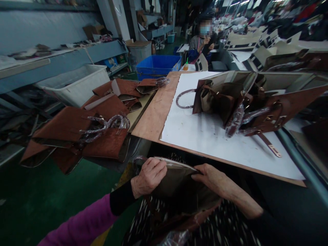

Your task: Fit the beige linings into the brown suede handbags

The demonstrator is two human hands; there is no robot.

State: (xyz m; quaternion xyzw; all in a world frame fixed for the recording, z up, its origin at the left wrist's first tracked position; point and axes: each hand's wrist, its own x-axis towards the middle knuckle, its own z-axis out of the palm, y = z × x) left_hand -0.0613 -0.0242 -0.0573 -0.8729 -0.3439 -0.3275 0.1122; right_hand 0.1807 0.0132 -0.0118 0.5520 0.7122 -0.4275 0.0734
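A brown handbag (184, 191) with a beige lining lies on my lap, its mouth spread wide toward me. My left hand (151, 174) is closed over the left part of its far rim, fingers curled round the edge. Farther right on that same rim, my right hand (211, 177) pinches the edge between thumb and fingers. Plastic wrap (175, 237) covers a handle at the bag's near side. The lower part of the bag is dark and hard to make out.
Ahead, a wooden board (151, 119) carries white paper (184, 130) with several brown bags (269, 116). Stacked brown bags (61, 126) lie at left. Behind stand a white bin (79, 82), a blue crate (159, 65) and a seated person (198, 46).
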